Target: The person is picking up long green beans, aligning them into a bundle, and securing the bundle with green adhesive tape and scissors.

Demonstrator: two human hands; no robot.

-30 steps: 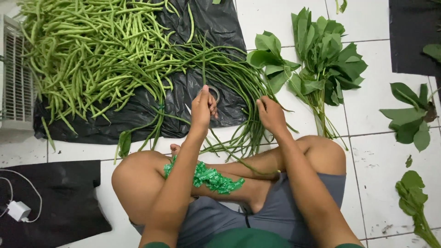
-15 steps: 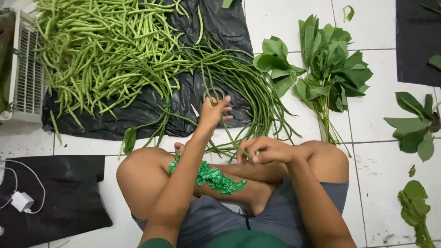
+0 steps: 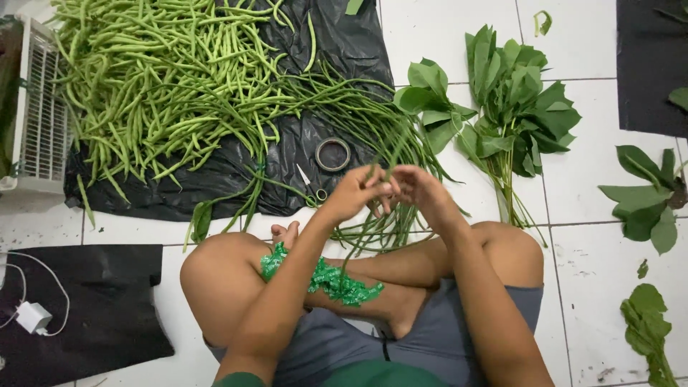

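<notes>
1. Head view, far left: a white crate [image 3: 39,107] is seen at the frame edge, a charger [image 3: 32,317] below it on the tile.
2. Big loose bean pile [image 3: 165,93] lies unsorted on black plastic [image 3: 315,43]; most of the work is judged left.
3. Tape roll [image 3: 333,154] and scissors [image 3: 309,185] lie on the plastic, just beyond the hands.
4. Green ties [image 3: 322,276] rest on the crossed legs; no tied bundle can be seen.
5. Left hand [image 3: 355,193] is closed around a few long beans [image 3: 358,236], pinched at their upper part; the beans hang down toward the lap.
6. Right hand [image 3: 423,190] meets the left, fingers curled on the same beans.
7. Beans held: thin, long, dark green, limp.
8. Right: leafy bunches [image 3: 516,107] lie on the tile, untouched.
</notes>
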